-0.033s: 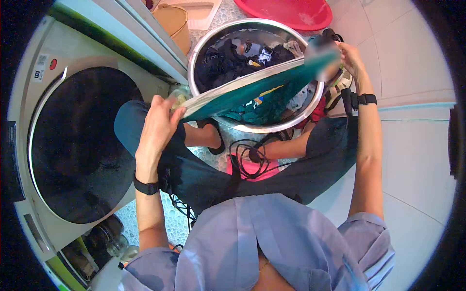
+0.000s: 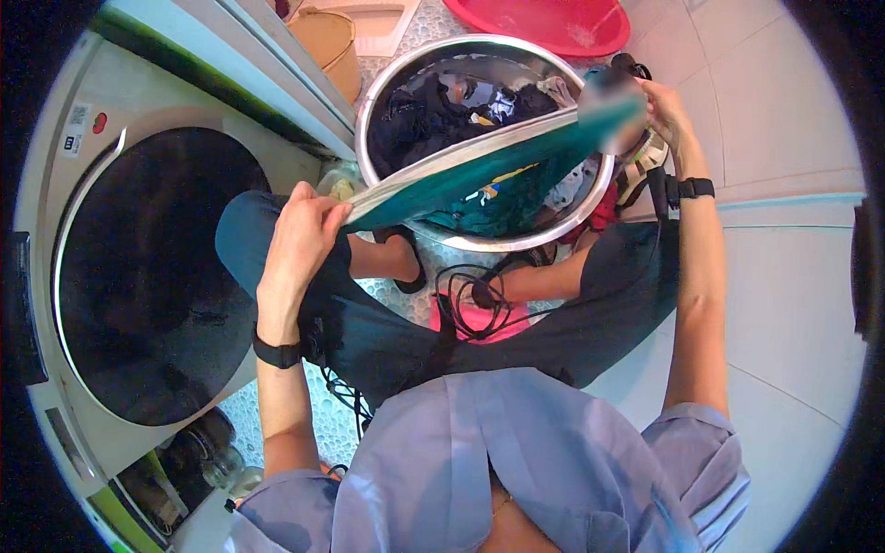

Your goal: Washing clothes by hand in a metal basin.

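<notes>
The left hand (image 2: 300, 226) and right hand (image 2: 662, 109) each pinch an end of a soft teal cloth garment (image 2: 470, 180), probably light and limp, stretched over the round steel basin (image 2: 369, 101).

Teal cloth (image 2: 479, 175) (pale edge), silver basin (image 2: 369, 120), red tub (image 2: 553, 23).

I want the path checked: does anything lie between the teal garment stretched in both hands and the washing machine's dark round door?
Nothing solid does. The teal garment hangs over the metal basin; only the person's raised left knee sits between it and the door.
</notes>
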The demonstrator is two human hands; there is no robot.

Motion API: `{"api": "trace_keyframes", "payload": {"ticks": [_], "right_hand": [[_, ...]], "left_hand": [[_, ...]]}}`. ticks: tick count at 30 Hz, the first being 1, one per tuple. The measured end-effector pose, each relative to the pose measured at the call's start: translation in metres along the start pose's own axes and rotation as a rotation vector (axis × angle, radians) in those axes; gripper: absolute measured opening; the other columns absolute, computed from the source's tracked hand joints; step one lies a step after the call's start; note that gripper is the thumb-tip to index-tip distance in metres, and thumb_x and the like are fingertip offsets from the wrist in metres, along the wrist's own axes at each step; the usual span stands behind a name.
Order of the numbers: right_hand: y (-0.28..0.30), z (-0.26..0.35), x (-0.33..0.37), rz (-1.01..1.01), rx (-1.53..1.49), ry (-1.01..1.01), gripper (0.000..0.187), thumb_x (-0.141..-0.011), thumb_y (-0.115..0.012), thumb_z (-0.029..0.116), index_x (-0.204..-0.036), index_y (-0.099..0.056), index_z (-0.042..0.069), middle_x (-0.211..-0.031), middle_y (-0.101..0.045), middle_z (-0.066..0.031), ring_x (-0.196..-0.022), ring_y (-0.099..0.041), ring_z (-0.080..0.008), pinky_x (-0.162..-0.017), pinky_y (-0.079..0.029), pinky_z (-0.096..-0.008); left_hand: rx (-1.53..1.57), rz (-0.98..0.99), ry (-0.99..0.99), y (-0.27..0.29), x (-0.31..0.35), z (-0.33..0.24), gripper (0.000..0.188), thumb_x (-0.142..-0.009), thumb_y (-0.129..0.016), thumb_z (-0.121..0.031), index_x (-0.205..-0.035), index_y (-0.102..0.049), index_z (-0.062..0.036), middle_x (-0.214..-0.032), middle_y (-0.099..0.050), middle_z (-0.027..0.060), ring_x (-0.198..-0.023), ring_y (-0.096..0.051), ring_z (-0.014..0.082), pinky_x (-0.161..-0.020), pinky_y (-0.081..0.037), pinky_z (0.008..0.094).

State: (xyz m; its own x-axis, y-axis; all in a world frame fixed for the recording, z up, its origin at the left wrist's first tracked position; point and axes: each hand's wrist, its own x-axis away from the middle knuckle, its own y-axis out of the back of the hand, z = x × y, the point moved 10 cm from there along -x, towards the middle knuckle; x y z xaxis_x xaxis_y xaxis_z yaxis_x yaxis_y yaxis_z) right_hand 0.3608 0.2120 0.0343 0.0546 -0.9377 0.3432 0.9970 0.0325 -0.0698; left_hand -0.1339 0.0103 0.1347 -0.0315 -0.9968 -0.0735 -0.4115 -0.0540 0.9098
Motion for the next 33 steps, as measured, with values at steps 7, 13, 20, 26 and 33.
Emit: {"api": "trace_keyframes", "payload": {"ticks": [7, 13, 20, 26, 33], "right_hand": [[-0.009, -0.008, -0.017, 0.013, 0.036, -0.004, 0.023, -0.079, -0.061, 0.023, -0.095, -0.065, 0.007, -0.085, -0.063, -0.0053, -0.074, -0.059, -0.0174, -0.067, -0.050, -0.0308], [0.009, -0.088, -0.100, -0.211, 0.822, -0.050, 0.020, -0.074, -0.067, 0.020, -0.075, -0.063, 0.000, -0.061, -0.057, -0.0069, -0.057, -0.057, -0.0190, -0.053, -0.050, -0.0330], [-0.148, -0.094, -0.093, 0.188, 0.790, 0.065, 0.022, -0.085, -0.058, 0.025, -0.090, -0.058, 0.003, -0.073, -0.056, -0.0014, -0.057, -0.053, -0.0101, -0.052, -0.050, -0.0266], [-0.399, -0.082, -0.023, 0.894, 0.758, 0.374, 0.022, -0.080, -0.058, 0.021, -0.092, -0.065, 0.003, -0.075, -0.066, -0.0083, -0.061, -0.061, -0.0142, -0.056, -0.051, -0.0285], [-0.575, -0.185, 0.056, 1.261, 1.468, 0.664, 0.019, -0.078, -0.054, 0.012, -0.093, -0.064, 0.005, -0.084, -0.065, -0.0133, -0.075, -0.062, -0.0291, -0.066, -0.051, -0.0388]], "left_hand": [[0.544, 0.283, 0.047, -0.003, 0.000, -0.026, 0.022, -0.080, -0.062, -0.019, -0.068, -0.060, -0.0001, -0.086, -0.053, 0.0065, -0.078, -0.051, 0.0152, -0.068, -0.038, 0.0240], [1.255, 0.307, 0.514, -0.115, -0.006, 0.013, 0.013, -0.083, -0.057, -0.022, -0.081, -0.059, -0.0090, -0.076, -0.058, -0.0022, -0.069, -0.053, 0.0073, -0.061, -0.040, 0.0213], [2.106, 0.549, 0.886, -0.158, 0.028, -0.024, 0.043, -0.088, -0.050, -0.016, -0.124, -0.040, 0.0045, -0.121, -0.052, 0.0159, -0.108, -0.054, 0.0266, -0.097, -0.041, 0.0377], [2.120, 0.334, 0.983, -0.203, 0.022, -0.041, 0.025, -0.087, -0.050, -0.010, -0.112, -0.051, -0.0057, -0.107, -0.061, 0.0085, -0.096, -0.061, 0.0211, -0.086, -0.049, 0.0359], [2.075, 0.201, 1.249, -0.262, 0.061, -0.005, 0.024, -0.088, -0.046, -0.011, -0.112, -0.049, -0.0082, -0.103, -0.060, 0.0066, -0.093, -0.061, 0.0199, -0.081, -0.050, 0.0361]]}}
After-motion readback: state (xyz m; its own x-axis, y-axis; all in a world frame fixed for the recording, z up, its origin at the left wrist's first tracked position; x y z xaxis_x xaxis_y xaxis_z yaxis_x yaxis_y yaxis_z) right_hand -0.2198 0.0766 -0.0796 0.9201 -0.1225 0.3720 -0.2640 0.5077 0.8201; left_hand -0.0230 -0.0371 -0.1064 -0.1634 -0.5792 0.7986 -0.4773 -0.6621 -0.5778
